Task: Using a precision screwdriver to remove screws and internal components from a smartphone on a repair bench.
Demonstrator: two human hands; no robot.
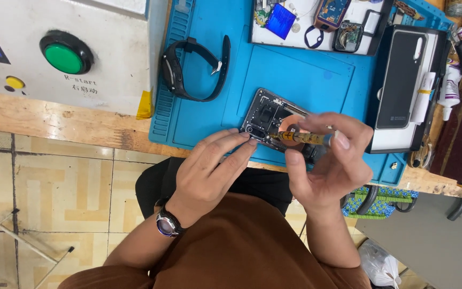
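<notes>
Here, the right hand [330, 160] pinches a yellow screwdriver [300, 138]; left hand [209, 166], half-open, steadies the opened phone [267, 115].

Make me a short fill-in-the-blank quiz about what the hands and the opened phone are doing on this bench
1. The right hand holds a yellow ____ over the opened phone.
2. The left hand steadies the phone, which lies on a ____ work mat.
3. A black wristwatch lies on the mat, and beside the mat the grey machine has a big round ____ button.

Missing words: screwdriver; blue; green
</notes>
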